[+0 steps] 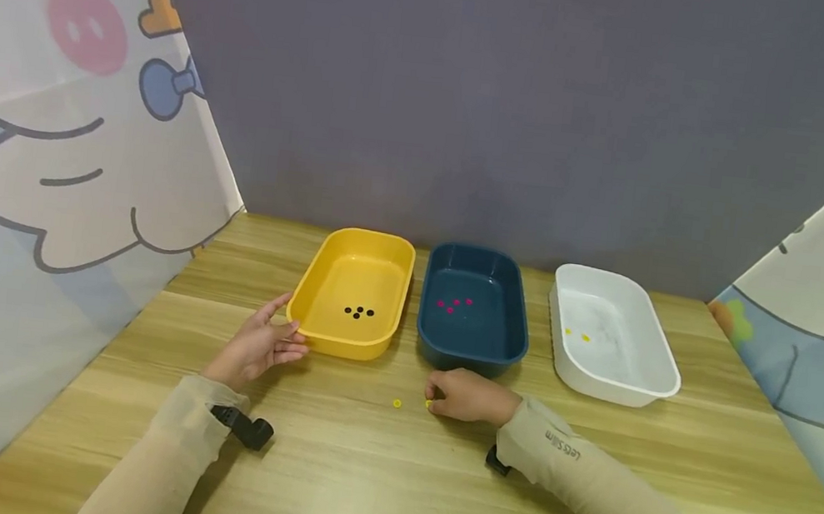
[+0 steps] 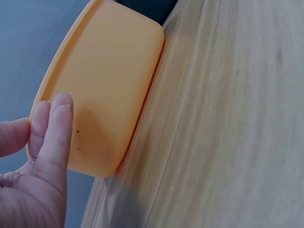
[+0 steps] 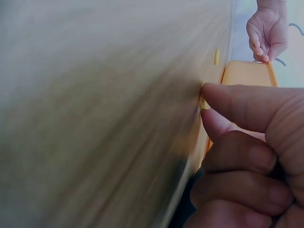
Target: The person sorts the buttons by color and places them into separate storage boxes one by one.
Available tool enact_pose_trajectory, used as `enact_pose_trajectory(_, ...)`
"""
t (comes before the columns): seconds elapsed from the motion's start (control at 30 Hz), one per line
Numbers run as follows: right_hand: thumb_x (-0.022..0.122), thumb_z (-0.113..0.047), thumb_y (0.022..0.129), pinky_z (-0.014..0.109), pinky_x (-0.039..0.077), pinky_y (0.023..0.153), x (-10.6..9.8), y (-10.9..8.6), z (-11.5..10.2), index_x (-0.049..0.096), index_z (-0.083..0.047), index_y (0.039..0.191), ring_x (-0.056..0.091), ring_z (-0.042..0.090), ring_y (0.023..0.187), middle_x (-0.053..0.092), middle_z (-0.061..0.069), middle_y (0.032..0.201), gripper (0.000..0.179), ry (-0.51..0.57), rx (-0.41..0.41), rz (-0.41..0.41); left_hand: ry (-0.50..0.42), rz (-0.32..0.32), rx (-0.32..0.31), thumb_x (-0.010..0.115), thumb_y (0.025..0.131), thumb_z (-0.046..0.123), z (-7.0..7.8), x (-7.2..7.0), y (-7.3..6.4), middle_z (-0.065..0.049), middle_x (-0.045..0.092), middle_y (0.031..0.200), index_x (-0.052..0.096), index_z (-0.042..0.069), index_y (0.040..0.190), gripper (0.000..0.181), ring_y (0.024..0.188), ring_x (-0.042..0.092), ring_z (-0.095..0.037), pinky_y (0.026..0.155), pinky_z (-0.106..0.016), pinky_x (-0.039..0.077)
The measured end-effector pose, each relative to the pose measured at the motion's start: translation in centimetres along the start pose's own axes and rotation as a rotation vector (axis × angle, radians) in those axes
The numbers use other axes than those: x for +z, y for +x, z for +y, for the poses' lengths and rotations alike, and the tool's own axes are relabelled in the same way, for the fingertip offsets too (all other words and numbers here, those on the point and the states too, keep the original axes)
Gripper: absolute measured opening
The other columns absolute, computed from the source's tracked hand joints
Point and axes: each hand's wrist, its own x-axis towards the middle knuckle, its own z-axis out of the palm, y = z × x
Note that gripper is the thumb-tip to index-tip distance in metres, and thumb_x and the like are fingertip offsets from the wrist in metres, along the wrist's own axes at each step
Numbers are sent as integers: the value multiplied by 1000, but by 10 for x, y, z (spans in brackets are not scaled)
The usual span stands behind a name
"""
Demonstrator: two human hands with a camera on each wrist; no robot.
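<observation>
My left hand (image 1: 265,345) grips the near left corner of a yellow plastic bin (image 1: 342,348), thumb at the rim and fingers against the outer wall. On the table in front of a dark blue bin (image 1: 469,355), my right hand (image 1: 471,396) pinches a small yellow button (image 3: 204,102) between thumb and index finger, close to the tabletop. The other fingers of that hand are curled in. Another yellow button (image 1: 397,404) lies on the wood just left of it. Several black buttons (image 1: 356,316) sit in the yellow bin.
Several pink buttons (image 1: 450,310) are in the blue bin. To the right stands a white bin (image 1: 612,391) holding two yellow buttons (image 1: 585,338). All three bins line up along the back of the wooden table (image 1: 328,483), before a grey wall (image 1: 517,117).
</observation>
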Motion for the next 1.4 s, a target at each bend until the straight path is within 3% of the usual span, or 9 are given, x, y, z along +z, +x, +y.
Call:
enact_pose_trajectory(0.73, 67, -3, 86, 21, 46, 64, -2, 1, -4, 59, -13, 83, 48, 7, 67, 55, -8, 76, 13, -115, -82, 14, 20, 10, -2, 40, 102, 1, 0, 2, 2, -5, 65, 74, -1, 17, 155, 69, 63, 67, -14, 68, -29, 60)
enact_pose_trajectory(1.03, 69, -8, 87, 21, 40, 56, -2, 0, -9, 53, -18, 77, 43, 8, 62, 46, -10, 68, 21, -166, -48, 3, 11, 10, -8, 40, 102, 2, 0, 1, 2, -6, 65, 74, -2, 17, 155, 69, 63, 68, -14, 68, -29, 61)
enact_pose_trajectory(1.2, 70, -9, 86, 19, 37, 55, -2, 0, -8, 52, -18, 73, 41, 5, 61, 43, -11, 66, 24, -140, -46, -23, -3, 5, -8, 39, 102, 1, 0, 2, 0, -5, 65, 73, -2, 17, 155, 69, 63, 68, -14, 68, -29, 60)
enact_pose_trajectory(1.4, 69, -7, 87, 17, 36, 55, -4, 0, -9, 57, -14, 76, 38, 2, 60, 46, -12, 69, 18, 6, -78, -93, -16, 9, -6, 38, 102, 0, 1, 2, 0, -6, 65, 72, -2, 18, 155, 69, 63, 68, -15, 69, -29, 60)
